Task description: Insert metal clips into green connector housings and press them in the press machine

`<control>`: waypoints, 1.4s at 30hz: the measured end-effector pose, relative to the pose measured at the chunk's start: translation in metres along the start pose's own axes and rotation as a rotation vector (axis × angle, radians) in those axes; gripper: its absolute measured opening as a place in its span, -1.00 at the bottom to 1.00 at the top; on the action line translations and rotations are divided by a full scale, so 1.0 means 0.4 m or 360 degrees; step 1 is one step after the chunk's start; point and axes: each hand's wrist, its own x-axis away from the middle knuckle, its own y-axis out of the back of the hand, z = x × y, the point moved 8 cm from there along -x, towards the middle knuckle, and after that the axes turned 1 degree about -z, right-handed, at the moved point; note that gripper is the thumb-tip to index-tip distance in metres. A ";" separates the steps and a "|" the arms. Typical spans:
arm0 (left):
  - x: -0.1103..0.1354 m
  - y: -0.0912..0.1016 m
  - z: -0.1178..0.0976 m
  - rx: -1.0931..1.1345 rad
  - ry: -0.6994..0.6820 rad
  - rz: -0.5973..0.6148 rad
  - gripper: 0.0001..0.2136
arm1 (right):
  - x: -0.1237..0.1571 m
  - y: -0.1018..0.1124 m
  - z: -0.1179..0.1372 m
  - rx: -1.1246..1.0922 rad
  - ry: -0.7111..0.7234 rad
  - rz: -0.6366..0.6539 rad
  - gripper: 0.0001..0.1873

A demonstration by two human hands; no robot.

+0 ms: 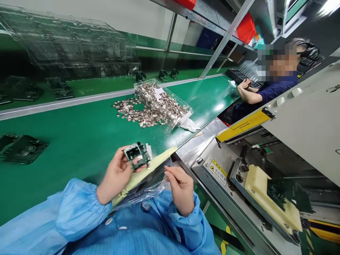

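Note:
My left hand (117, 175) is closed round a dark translucent plastic housing (136, 156) with a square opening, held tilted above the green bench. A small pale strip with a grid pattern (149, 151) shows just behind the housing; whether it is attached I cannot tell. My right hand (181, 187) is raised beside it, thumb and forefinger pinched together. Whatever lies between those fingertips is too small to make out. Below and between both hands are a yellow sheet (162, 156) and a clear plastic bag (148, 193) at the bench edge.
Small metal pieces (148, 115) lie heaped beside and inside a clear box (190, 112). More dark housings (26, 148) rest at left, with clear trays (79, 46) behind. A machine with a yellow fixture (261, 189) stands at right. A co-worker (276, 88) sits farther along the bench.

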 end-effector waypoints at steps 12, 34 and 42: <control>0.060 -0.045 -0.009 0.0005 -0.0203 0.0318 -0.69 | -0.005 -0.117 0.128 0.0052 0.0328 -0.0068 -0.80; 0.103 -0.161 -0.091 -0.0508 -0.0374 0.0725 -0.73 | -0.001 -0.026 0.073 -0.0619 -0.0024 0.0104 -0.41; 0.137 -0.624 -0.140 -0.0834 -0.0573 0.2114 -0.47 | 0.182 0.469 0.174 0.0167 0.0378 -0.0557 -0.37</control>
